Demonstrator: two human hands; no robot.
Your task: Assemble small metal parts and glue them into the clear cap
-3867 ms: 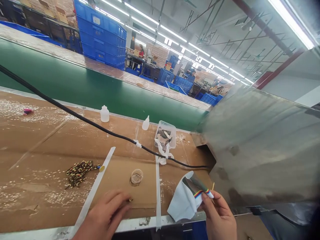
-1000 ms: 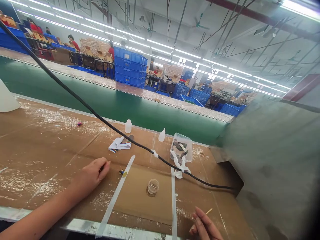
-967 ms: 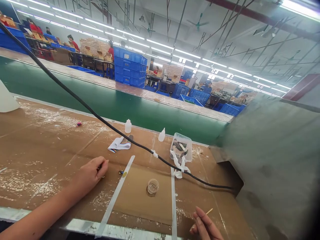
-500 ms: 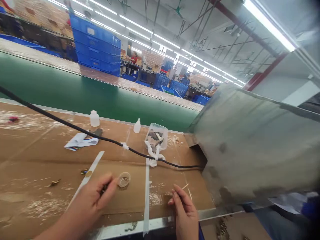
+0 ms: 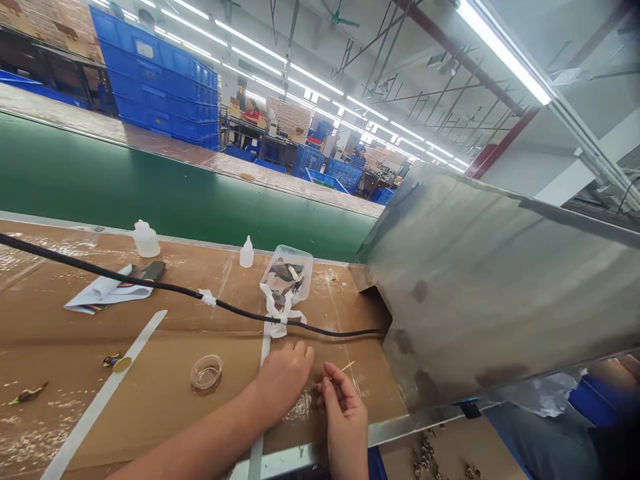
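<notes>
My left hand [image 5: 281, 381] rests curled on the cardboard-covered bench [image 5: 60, 347], fingers closed; whatever small piece it may hold is hidden. My right hand [image 5: 345, 417] sits just beside it, pinching a thin wooden stick [image 5: 345, 367] that points up and to the right. A small clear cup [image 5: 206, 372] stands to the left of my left hand. Behind my hands a black cable [image 5: 150, 287] crosses the bench, tied with white strips [image 5: 278, 316].
A clear plastic tub [image 5: 290, 275] of small parts, two white squeeze bottles [image 5: 146, 240] [image 5: 247, 253] and a folded white piece with rainbow trim [image 5: 103, 293] lie farther back. A green conveyor belt [image 5: 150, 193] runs behind. A grey metal chute [image 5: 500, 287] fills the right side.
My left hand moved right from beside the clear cup until it meets my right hand. The view swung right. The right hand keeps the stick.
</notes>
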